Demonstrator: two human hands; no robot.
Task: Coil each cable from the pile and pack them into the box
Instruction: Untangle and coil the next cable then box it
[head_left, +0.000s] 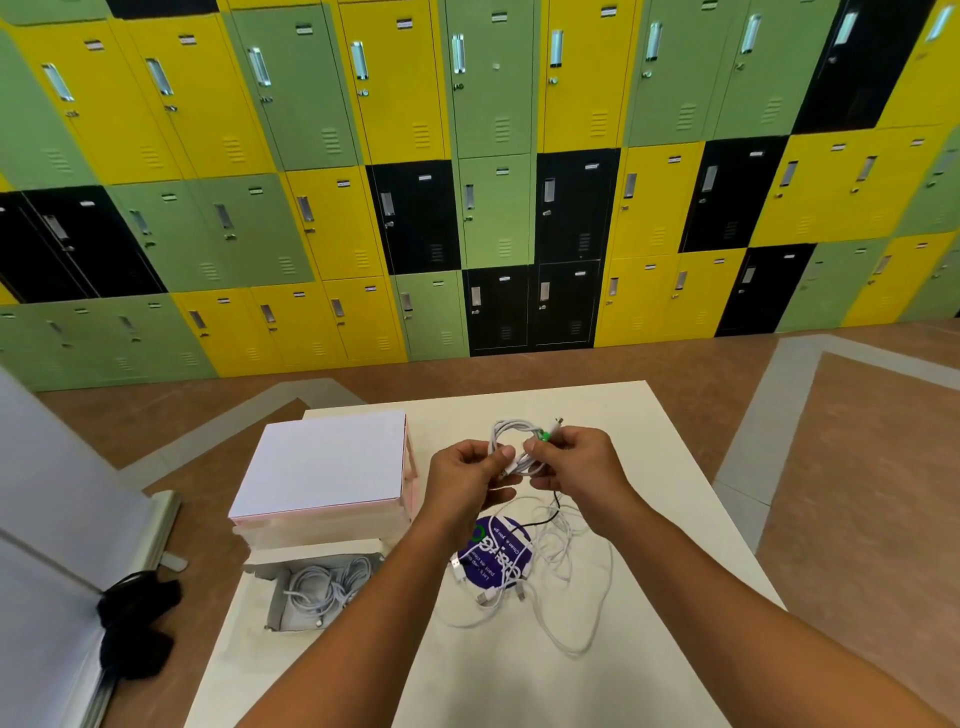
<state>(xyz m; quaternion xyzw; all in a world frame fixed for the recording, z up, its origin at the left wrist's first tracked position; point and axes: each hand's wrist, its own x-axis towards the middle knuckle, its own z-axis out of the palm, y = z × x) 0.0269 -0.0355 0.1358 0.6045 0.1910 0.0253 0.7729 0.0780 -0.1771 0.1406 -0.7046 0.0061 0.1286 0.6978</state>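
Cable: I am holding the white cable (511, 441), looped, above the far middle of the table (660, 467).
Grip: my left hand (470, 478) is pinching the loops; my right hand (576, 467) is pinching beside the green plug (545, 435).
Handling: it is looking light, limp and springy, so I am favouring a hold where the loops cross.
Pile (558, 566): lying loose nearer me, partly over a purple packet (491, 558).
Box (275, 603): sitting near left, holding perhaps two coils.
Room: the box is sitting close to the left edge, with open tabletop lying right.

Two bare forearms (374, 597) — left grip (467, 478), right grip (576, 462) — bare too
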